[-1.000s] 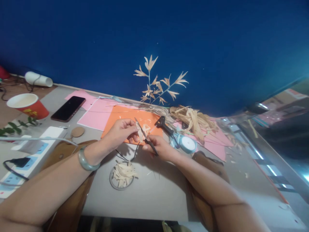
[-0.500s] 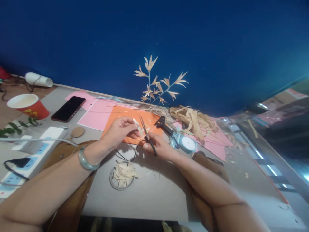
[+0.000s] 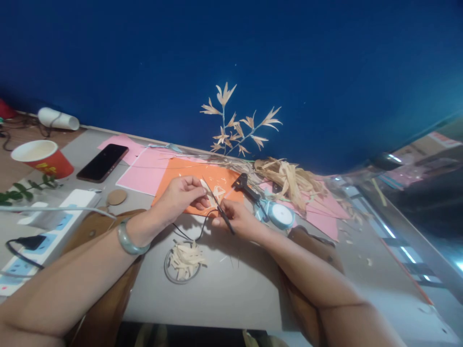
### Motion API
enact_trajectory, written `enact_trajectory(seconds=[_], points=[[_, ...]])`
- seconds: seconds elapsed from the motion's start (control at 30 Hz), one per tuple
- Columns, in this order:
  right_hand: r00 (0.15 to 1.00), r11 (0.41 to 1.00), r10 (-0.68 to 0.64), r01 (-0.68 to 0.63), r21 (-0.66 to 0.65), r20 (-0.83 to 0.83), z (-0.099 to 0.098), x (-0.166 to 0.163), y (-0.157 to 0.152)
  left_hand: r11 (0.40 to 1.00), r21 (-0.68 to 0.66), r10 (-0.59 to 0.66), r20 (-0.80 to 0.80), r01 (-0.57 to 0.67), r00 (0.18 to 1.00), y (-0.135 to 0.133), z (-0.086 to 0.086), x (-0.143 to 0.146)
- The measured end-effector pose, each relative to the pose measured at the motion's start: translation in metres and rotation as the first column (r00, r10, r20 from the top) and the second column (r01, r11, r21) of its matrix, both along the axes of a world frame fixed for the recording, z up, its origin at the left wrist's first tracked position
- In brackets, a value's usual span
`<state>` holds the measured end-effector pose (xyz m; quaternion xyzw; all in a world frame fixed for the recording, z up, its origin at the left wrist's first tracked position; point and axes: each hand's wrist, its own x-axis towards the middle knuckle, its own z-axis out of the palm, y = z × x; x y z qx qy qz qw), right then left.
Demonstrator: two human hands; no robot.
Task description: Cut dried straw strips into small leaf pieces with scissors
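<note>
Pale strips [image 3: 186,260] heap in a round dish [image 3: 183,283] at lower centre. Above, mid-frame, the left hand [image 3: 184,193] pinches a slim pale piece [image 3: 204,185] between thumb and fingers; the right hand [image 3: 238,219] grips dark scissors [image 3: 224,218], blades close together beside the piece. An orange sheet [image 3: 181,166] lies beneath; farther, right of centre, dried husks [image 3: 289,179]; beyond, a blue wall [image 3: 144,58].

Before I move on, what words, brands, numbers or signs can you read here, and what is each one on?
Nothing reads clearly enough to quote.
Red paper cup: yellow characters, too blurred to read.
Power strip: any markings are too small to make out.
Box, far right: red-and-white patch, any print blurred.
Scissors in the right hand: no lettering shows.
</note>
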<state>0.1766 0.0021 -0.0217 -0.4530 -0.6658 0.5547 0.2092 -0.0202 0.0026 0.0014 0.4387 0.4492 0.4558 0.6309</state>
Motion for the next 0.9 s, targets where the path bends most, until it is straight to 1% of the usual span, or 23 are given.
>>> enact_trajectory(seconds=[0.2,0.33,0.47,0.67,0.77,0.9], points=[[0.999,0.996,-0.004,0.001,-0.086,-0.034,-0.0011,-0.0001,-0.0011,1.000,0.003,0.003,-0.001,-0.003,1.000,-0.0002,0.0009,0.0003],[0.998,0.996,-0.032,0.028,-0.085,-0.047,-0.0025,-0.0009,-0.0014,1.000,0.000,0.013,0.006,-0.013,1.000,-0.0005,0.0021,0.0008],[0.996,0.997,-0.053,0.048,-0.067,-0.071,-0.0021,-0.0014,0.0002,0.997,0.011,0.075,0.035,-0.075,0.997,0.0000,0.0038,0.0005],[0.998,0.999,0.049,-0.049,-0.010,-0.032,-0.0008,0.0000,0.0017,0.982,0.025,0.187,0.058,-0.189,0.981,0.0015,0.0066,0.0001],[0.998,0.998,0.057,-0.058,-0.020,-0.028,0.0000,-0.0007,0.0001,0.980,0.034,0.196,0.061,-0.198,0.979,0.0016,0.0073,0.0002],[0.999,0.996,0.043,-0.045,-0.072,-0.029,0.0028,-0.0029,-0.0023,0.982,0.027,0.185,0.046,-0.186,0.982,0.0018,0.0070,0.0003]])
